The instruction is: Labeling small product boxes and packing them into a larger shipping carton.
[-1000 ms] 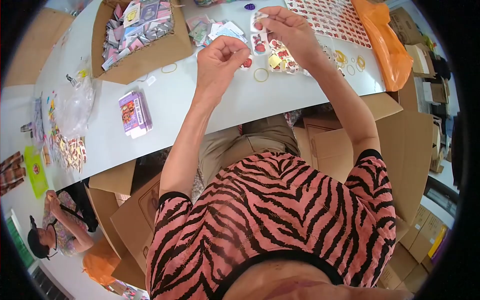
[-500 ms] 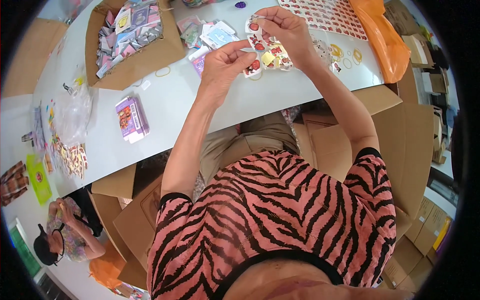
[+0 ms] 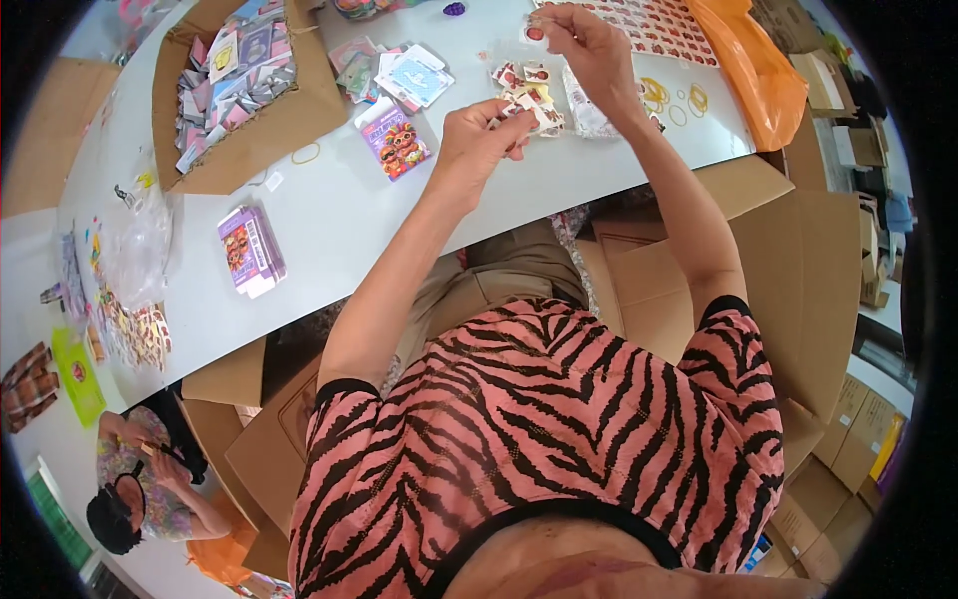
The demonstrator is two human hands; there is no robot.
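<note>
My right hand (image 3: 596, 62) is closed in a pinch on a small white sticker piece (image 3: 535, 33) with a red figure on it, held over the far part of the table. My left hand (image 3: 481, 145) is nearer to me, its thumb and fingers pinched on small printed sticker pieces (image 3: 516, 112). Just beyond its fingertips lies a loose heap of similar sticker pieces (image 3: 537, 78), some with yellow. How many pieces the left hand holds is hidden by its fingers. To its left, a purple printed box (image 3: 395, 143) lies on the table.
An open carton (image 3: 284, 128) full of small packs stands at the left, beside a stack of cards (image 3: 415, 77). Another purple box (image 3: 250, 250) lies nearer. Sticker sheets (image 3: 667, 35), an orange bag (image 3: 748, 80) and rubber bands (image 3: 698, 99) are at the right. A co-worker (image 3: 150, 479) is at lower left.
My hands have moved apart: the right drew away with one sticker piece, the left came lower and rightward. The purple box beside the left hand is now uncovered. The view has shifted slightly.
</note>
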